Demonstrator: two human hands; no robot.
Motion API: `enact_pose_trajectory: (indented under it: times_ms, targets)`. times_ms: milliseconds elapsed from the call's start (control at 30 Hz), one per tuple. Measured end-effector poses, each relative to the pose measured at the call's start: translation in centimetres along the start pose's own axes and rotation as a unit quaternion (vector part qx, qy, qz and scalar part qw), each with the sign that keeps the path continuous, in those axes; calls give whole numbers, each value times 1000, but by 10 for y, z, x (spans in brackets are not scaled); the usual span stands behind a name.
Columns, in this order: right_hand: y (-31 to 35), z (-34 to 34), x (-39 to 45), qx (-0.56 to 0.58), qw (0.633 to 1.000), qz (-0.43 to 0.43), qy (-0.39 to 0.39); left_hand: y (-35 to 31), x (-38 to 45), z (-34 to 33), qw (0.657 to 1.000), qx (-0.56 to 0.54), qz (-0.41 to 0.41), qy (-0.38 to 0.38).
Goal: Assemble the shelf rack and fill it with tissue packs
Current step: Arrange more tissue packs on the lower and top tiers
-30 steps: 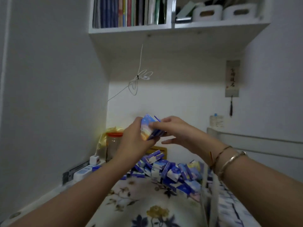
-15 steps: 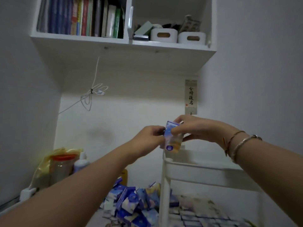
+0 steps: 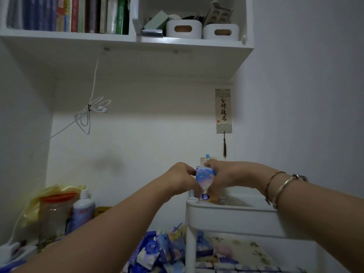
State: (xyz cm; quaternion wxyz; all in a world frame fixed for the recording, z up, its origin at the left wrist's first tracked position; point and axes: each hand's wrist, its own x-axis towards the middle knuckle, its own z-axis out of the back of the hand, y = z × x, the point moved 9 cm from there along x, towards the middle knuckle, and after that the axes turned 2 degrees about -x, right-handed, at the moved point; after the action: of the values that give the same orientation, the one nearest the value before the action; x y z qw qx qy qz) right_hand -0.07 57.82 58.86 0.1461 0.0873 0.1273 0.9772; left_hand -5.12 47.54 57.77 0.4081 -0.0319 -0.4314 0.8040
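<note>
Both hands hold one tissue pack [image 3: 204, 179]: my left hand [image 3: 180, 179] pinches its left edge, my right hand [image 3: 226, 177] wraps over its top and right side. The pack stands upright at the near left corner of the rack's top tray [image 3: 232, 210], touching or just above it; I cannot tell which. Rack looks assembled. Top tray otherwise looks bare. A large pile of packs [image 3: 157, 251] waits below on the floral bed [image 3: 240, 247]. Filling barely begun, I judge.
</note>
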Motion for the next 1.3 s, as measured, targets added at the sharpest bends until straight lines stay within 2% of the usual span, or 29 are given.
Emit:
enact_pose_trajectory:
  times_ms: [167, 333, 533, 767, 900, 967, 1133, 1300]
  targets:
    - [6, 0, 3, -68, 997, 12, -34, 0, 1, -2, 1000, 13, 22, -2]
    - [4, 3, -3, -74, 997, 2, -28, 5, -5, -1, 999, -19, 37, -3]
    - [28, 23, -33, 23, 998, 23, -58, 6, -18, 19, 996, -63, 19, -51]
    - [133, 35, -83, 140, 961, 160, -174, 51, -66, 73, 984, -94, 17, -150]
    - [196, -18, -85, 195, 946, 215, -148, 122, -101, 88, 972, -112, 75, -190]
    - [211, -62, -73, 222, 942, 214, -132, 166, -117, 88, 970, -109, 105, -191]
    - [212, -179, -26, 297, 940, 141, -88, 261, -159, 89, 957, -76, 158, -229]
    - [200, -273, 6, 352, 931, 70, -59, 341, -175, 90, 928, -54, 239, -282]
